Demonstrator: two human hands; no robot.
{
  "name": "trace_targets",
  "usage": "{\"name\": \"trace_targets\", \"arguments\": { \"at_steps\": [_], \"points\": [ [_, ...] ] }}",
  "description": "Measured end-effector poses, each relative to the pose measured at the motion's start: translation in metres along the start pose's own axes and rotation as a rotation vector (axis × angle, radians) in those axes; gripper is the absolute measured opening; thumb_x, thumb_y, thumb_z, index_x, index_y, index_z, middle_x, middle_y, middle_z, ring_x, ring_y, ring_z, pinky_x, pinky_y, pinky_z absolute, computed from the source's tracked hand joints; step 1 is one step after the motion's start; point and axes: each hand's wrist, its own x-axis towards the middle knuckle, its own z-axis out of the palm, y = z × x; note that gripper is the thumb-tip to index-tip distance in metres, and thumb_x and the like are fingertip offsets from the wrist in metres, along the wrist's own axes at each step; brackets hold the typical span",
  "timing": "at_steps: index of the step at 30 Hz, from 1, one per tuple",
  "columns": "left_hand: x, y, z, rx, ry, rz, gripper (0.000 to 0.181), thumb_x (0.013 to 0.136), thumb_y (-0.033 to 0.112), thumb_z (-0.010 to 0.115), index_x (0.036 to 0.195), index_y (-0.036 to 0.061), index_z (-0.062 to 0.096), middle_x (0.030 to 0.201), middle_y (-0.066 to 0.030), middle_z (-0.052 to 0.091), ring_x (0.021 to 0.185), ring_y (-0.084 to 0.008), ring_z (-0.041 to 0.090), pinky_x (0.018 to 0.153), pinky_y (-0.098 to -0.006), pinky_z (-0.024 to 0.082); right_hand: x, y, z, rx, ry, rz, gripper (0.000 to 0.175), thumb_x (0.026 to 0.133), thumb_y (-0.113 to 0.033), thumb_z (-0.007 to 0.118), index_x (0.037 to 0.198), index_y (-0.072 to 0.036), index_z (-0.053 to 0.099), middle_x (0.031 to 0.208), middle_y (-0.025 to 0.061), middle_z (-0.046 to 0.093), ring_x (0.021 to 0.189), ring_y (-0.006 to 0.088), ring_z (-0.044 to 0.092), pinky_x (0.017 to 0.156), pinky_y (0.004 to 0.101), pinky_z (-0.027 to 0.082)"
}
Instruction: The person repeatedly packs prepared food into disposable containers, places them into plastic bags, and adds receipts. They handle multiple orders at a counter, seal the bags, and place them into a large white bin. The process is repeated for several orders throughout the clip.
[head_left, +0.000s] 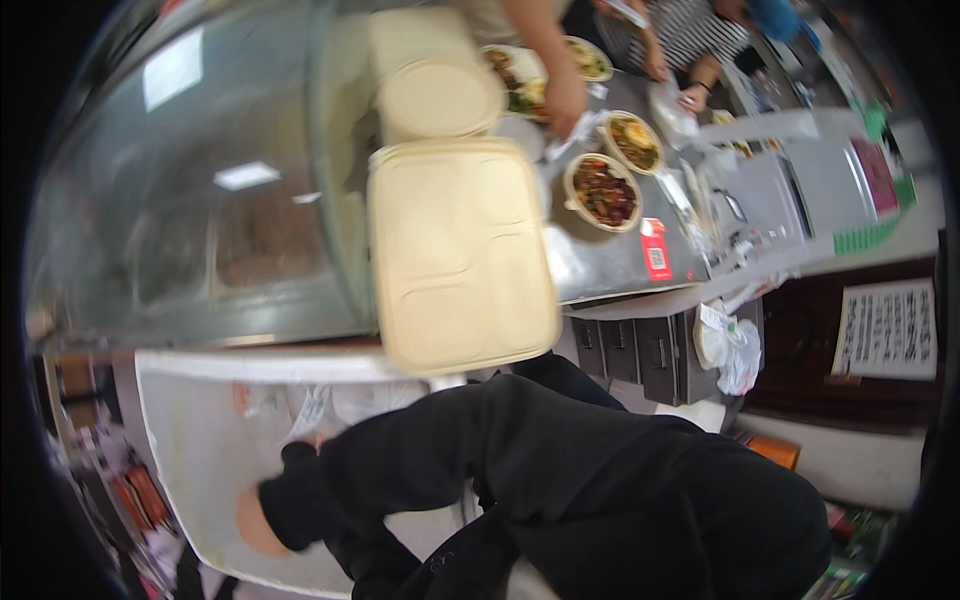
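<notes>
Both my black-sleeved arms reach left over a large white box. The lower hand, which I take as my left hand (259, 525), is blurred inside it, its fingers hidden. My right hand (313, 441), mostly hidden by a sleeve, is beside clear plastic packaging (307, 412) in the box; its grip is unclear. Above the box, beige lidded food containers (465, 255) are stacked at the counter's edge, with a round lid (441, 97) behind. On the metal counter (607, 266) stand a bowl of dark reddish food (604, 192) and a bowl topped with egg (634, 142).
A curved glass display case (262, 135) fills the upper left. Another person's hand (564, 101) reaches over the counter near a filled tray; further people stand behind. Right are a clear plastic sheet (780, 124), grey drawers (652, 360) and hanging plastic bags (731, 349).
</notes>
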Motion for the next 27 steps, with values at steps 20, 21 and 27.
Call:
{"name": "trace_targets", "arguments": {
  "at_steps": [20,21,27],
  "points": [
    [-0.348,0.543,-0.075,-0.386,0.008,0.913,0.019,0.086,0.016,0.043,0.093,0.0024,0.055,0.066,-0.0013,0.052,0.062,-0.008,0.047,0.057,-0.0213,0.039,-0.689,0.068,-0.084,1.159,1.776,1.021,0.043,0.09,-0.027,0.031,0.127,-0.01,0.016,0.112,0.0134,0.042,0.082,0.02,0.056,0.067,0.0288,0.048],
    [-0.336,0.556,-0.062,-0.486,-0.055,0.963,0.019,0.086,0.015,0.043,0.093,0.003,0.055,0.067,-0.0002,0.053,0.063,-0.0077,0.047,0.057,-0.021,0.038,-0.688,0.075,-0.08,1.18,1.746,0.923,0.04,0.091,-0.026,0.029,0.126,-0.01,0.018,0.108,0.0123,0.046,0.081,0.0183,0.056,0.068,0.0292,0.048],
    [-0.269,0.585,-0.017,-0.666,-0.112,0.767,0.019,0.085,0.015,0.043,0.097,0.0054,0.055,0.069,0.0019,0.053,0.063,-0.0068,0.048,0.058,-0.0202,0.039,-0.678,0.087,-0.086,0.896,1.81,1.017,0.033,0.086,-0.006,0.03,0.119,-0.003,0.028,0.09,0.0107,0.05,0.061,0.0134,0.054,0.051,0.0238,0.048]
  ]
}}
